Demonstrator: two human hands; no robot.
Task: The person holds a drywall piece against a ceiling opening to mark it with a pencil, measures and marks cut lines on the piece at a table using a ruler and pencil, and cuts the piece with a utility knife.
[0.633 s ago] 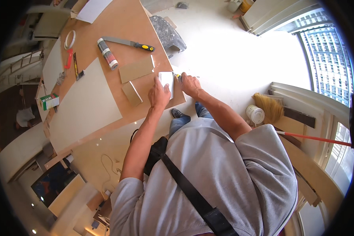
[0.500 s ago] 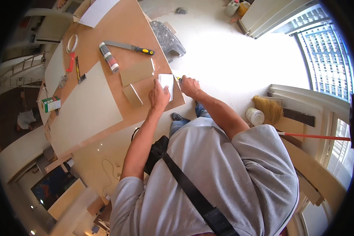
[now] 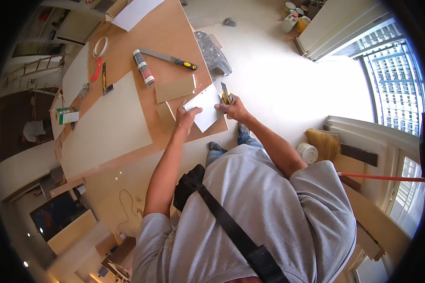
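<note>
Over the near right corner of the table I hold a white rectangular panel (image 3: 205,107) between both hands. My left hand (image 3: 185,118) grips its left side, with the thumb on top. In my right hand (image 3: 233,109) is a yellow and black utility knife (image 3: 226,98), its blade pointing away from me. The right thumb also rests on the panel's right edge; the fingers beneath are partly hidden. Just beyond the panel lies a brown board piece (image 3: 174,89), and another brown piece (image 3: 164,117) is partly covered by my left hand and the panel.
On the brown-topped table (image 3: 174,23) lie a hand saw (image 3: 167,58), a cartridge tube (image 3: 143,68), a tape roll (image 3: 100,46), a large white sheet (image 3: 106,125) and a green-white box (image 3: 67,115). Right of me stand a white bucket (image 3: 307,153) and a straw broom (image 3: 323,144).
The panel has turned so its broad white face shows. My right hand has moved from beside it onto its right edge, and the knife now points away from me.
</note>
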